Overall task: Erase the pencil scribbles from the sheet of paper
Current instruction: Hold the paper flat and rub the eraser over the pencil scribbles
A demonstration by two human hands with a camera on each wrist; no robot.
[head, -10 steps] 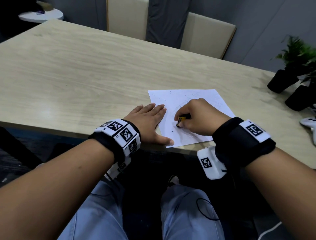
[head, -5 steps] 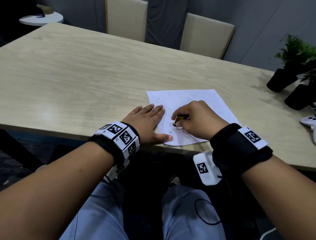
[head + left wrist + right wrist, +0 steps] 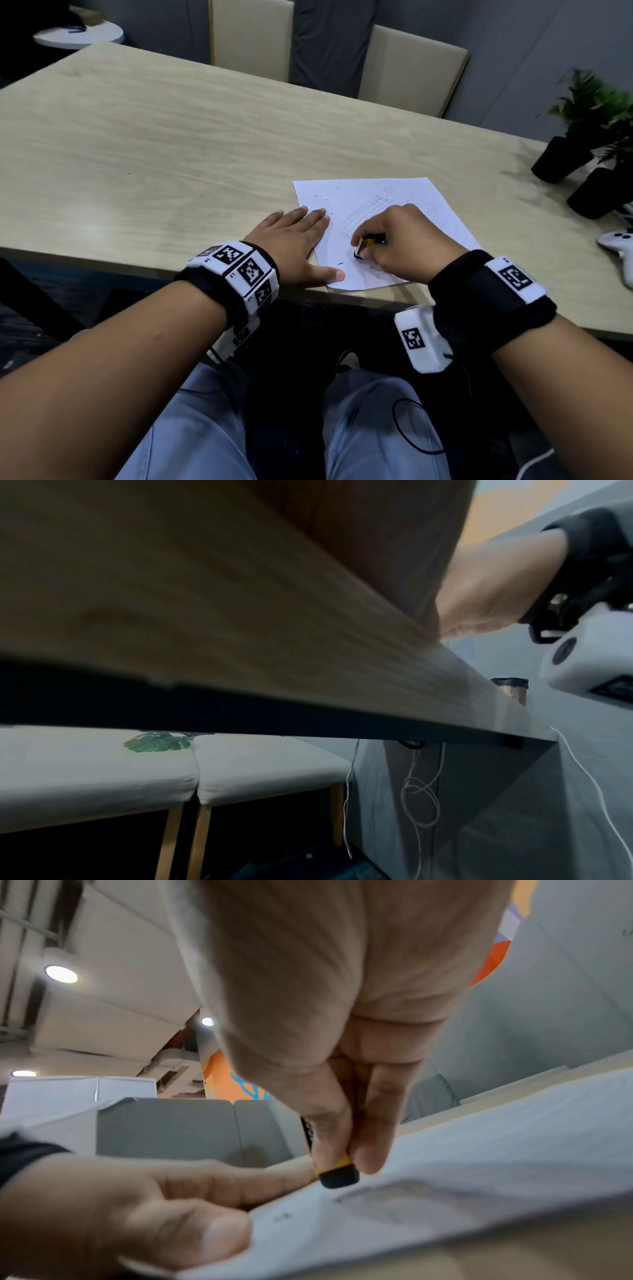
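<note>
Table [image 3: 144, 137] fills the head view; the sheet of paper [image 3: 411, 202] lies right of centre, its near edge at the table's near edge, long axis running away from you and tilted slightly to the right.

Your left hand [image 3: 294, 246] lies flat on the sheet's left edge, fingers straight and together, thumb [image 3: 219, 1229] out along the near-left corner. It pins the sheet.

Your right hand [image 3: 407, 243] sits on the lower middle of the sheet, thumb and fingers pinched round a yellow-sleeved black eraser [image 3: 337, 1176]. Black tip is down, on or just above the paper; can't tell which.

Key relation: the faint pencil scribbles [image 3: 373, 209] lie mostly above the eraser tip in the frame and just up-right of your knuckles, a lighter patch further right. In the right wrist view a grey smudge [image 3: 394, 1202] sits just right of the tip. So the next strokes probably go up and right, away from the left hand. Right hand is the one on it; left is well placed as anchor.

Vs a second ago: your right hand and eraser have shifted slightly toward the lower left of the sheet, nearer your left thumb. Left hand unchanged. Small dark flecks [image 3: 337, 185] sit scattered on the upper left of the sheet.
</note>
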